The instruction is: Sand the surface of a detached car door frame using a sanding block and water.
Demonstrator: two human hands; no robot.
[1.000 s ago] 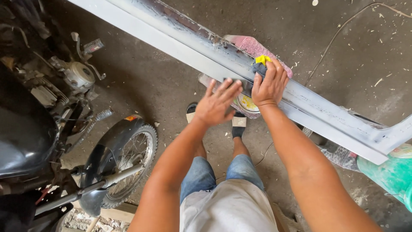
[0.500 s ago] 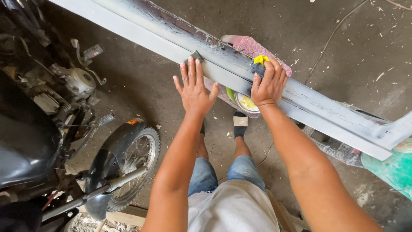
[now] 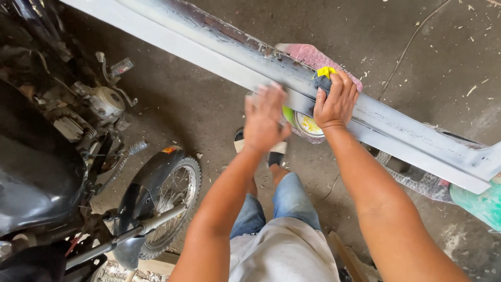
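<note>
A long grey panel (image 3: 250, 57) runs from 10 to 4 o'clock; it looks stiff, awkward and dusty-slick, best held along its lower edge. Concrete floor (image 3: 428, 47), littered with shavings; a motorbike (image 3: 62, 156) crowds 8 o'clock. The right hand (image 3: 336, 102) presses a yellow-and-dark pad (image 3: 324, 75) onto the panel. The left hand (image 3: 266, 120), blurred, is flat and empty at the edge.

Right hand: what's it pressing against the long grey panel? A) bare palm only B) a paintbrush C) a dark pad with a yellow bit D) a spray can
C: the right hand presses a dark pad with a yellow bit onto the long grey panel.
</note>
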